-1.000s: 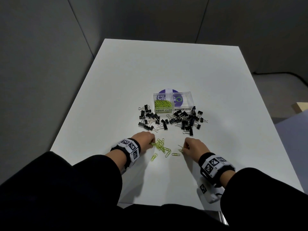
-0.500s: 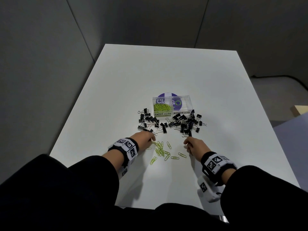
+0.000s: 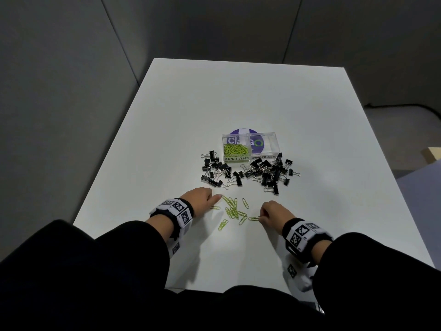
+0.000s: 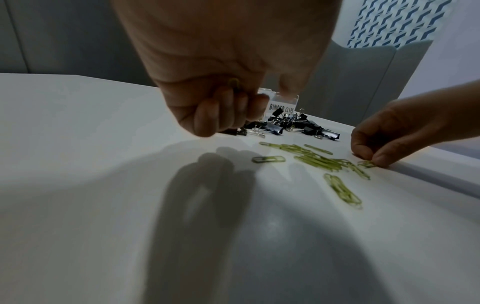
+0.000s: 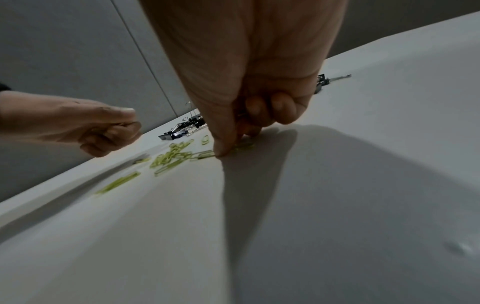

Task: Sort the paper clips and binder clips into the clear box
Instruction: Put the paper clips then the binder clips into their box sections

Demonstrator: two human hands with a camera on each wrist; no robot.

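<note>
Black sleeves point(image 3: 119, 254), checker-marked white wristbands point(image 3: 177, 209).

My left hand point(image 3: 200, 196) hovers low over the surface, knuckles up, with the index finger extended forward and to the right; the other fingers point(image 4: 221, 115) are curled into the palm around something green, barely visible. My right hand point(image 3: 274, 212) is lowered with the thumb tip point(image 5: 223, 150) and fingertips pressed down, pinching at the surface. Both wrists carry banded marker cuffs, and both forearms are in dark sleeves.
</note>
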